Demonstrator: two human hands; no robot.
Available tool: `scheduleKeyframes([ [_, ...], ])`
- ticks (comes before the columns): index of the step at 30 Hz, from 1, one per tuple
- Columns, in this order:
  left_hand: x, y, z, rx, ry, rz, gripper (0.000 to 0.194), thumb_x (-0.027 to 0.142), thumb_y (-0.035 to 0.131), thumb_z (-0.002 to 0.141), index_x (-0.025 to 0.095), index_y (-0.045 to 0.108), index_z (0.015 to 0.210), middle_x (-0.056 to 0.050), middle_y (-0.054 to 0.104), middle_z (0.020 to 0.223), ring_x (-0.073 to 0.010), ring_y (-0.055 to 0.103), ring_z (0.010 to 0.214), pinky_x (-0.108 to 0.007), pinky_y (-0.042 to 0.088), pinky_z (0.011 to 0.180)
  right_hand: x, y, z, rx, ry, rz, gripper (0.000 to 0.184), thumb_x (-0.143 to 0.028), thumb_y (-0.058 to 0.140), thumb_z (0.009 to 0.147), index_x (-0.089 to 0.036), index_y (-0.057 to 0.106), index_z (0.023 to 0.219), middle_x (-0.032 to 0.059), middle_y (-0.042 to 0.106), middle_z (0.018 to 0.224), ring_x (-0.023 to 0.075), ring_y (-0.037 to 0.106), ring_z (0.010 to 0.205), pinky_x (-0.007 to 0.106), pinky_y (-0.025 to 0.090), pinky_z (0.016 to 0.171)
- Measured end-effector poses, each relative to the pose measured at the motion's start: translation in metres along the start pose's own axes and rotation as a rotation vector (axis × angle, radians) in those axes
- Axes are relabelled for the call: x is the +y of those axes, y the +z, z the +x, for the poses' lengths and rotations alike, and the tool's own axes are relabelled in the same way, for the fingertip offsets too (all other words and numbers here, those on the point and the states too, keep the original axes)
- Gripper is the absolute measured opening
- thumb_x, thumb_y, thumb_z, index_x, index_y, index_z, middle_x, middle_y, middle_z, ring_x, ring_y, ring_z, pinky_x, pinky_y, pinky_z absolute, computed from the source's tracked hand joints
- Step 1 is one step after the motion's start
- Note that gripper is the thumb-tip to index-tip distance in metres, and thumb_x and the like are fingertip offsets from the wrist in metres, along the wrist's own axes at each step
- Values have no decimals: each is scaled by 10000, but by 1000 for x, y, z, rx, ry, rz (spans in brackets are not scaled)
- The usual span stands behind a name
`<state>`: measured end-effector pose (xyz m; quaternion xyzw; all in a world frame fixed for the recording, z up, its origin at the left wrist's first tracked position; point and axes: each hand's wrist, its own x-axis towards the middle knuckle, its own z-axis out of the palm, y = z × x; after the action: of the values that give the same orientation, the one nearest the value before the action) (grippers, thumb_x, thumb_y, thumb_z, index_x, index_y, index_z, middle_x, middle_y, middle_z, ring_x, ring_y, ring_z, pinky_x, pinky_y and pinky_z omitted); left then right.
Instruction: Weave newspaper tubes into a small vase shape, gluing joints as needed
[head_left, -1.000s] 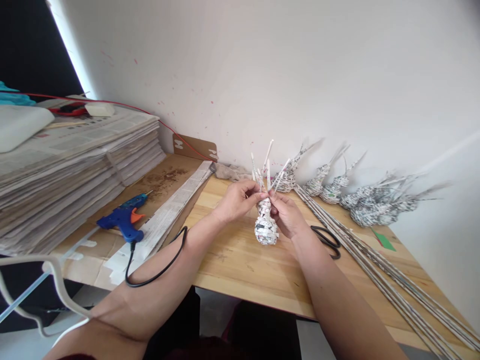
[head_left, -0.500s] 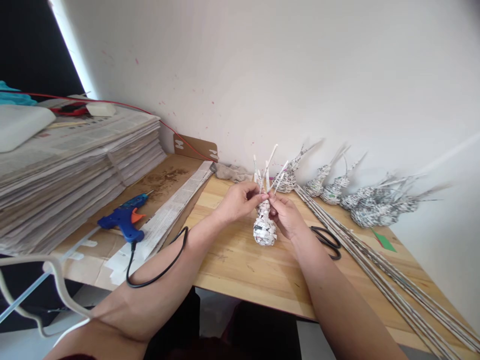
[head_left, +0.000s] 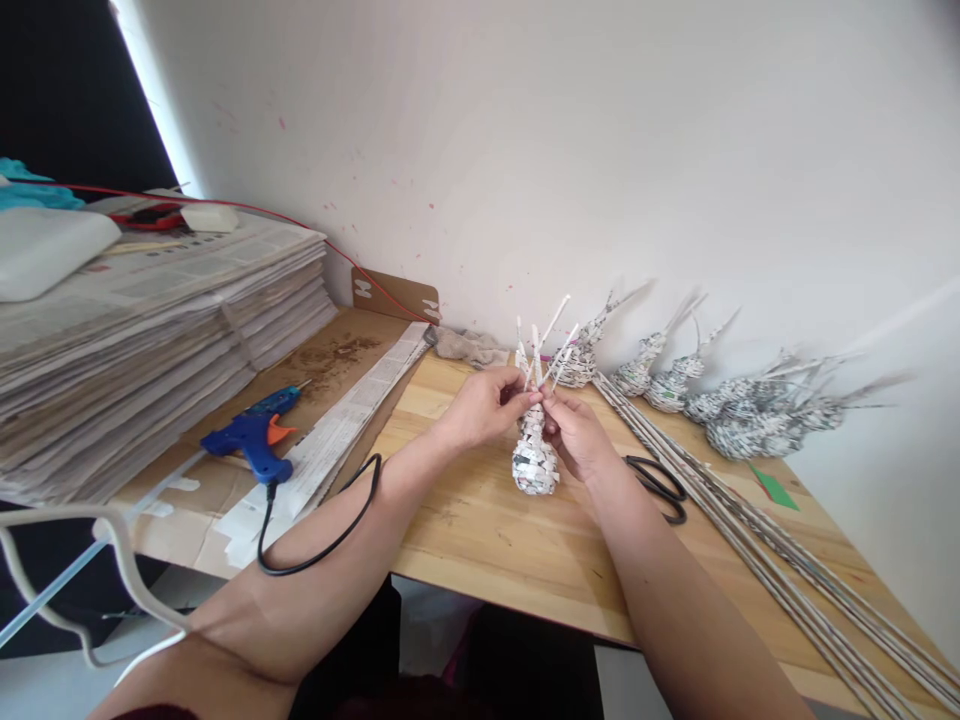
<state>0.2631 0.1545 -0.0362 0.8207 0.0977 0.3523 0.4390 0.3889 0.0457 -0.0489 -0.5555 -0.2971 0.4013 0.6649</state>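
Note:
In the head view, a small gourd-shaped form woven from newspaper strips [head_left: 535, 468] stands upright at the middle of the wooden table. Several white paper sticks [head_left: 555, 322] fan out from its narrow top. My left hand [head_left: 489, 405] pinches the neck from the left, thumb and fingers closed near the base of the sticks. From the other side my right hand [head_left: 576, 430] grips the same neck, its fingertips almost meeting the left thumb. The fingers hide part of the neck.
Behind, more woven gourd shapes [head_left: 667, 380] line the wall. Long paper sticks [head_left: 720, 510] run down the right side beside black-handled scissors [head_left: 660, 488]. At left lie a blue glue gun [head_left: 255, 435], its black cord across my left forearm, newspaper strips [head_left: 337, 430] and a newspaper stack [head_left: 180, 350].
The whole view has shifted slightly, so everything appears a little further right. Both hands keep their hold on the woven gourd's neck, with hardly any movement.

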Motion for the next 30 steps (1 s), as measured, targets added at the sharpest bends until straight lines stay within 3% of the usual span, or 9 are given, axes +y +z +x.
scheduleKeyframes([
  [19,-3,1,-1,-31,-30,14,282,403,582,885,150,574,759,39,462,625,-100,400,595,-236,299,555,1,2,0,11,18,-2,465,-554,832,645,-198,540,578,-72,406,472,85,373,445,240,296,452],
  [30,-3,0,-1,-47,-34,37,259,386,570,892,145,620,814,3,582,701,-119,481,635,-242,352,590,2,2,1,10,19,-22,479,-558,821,652,-197,519,561,-64,414,475,90,387,451,245,299,456],
])
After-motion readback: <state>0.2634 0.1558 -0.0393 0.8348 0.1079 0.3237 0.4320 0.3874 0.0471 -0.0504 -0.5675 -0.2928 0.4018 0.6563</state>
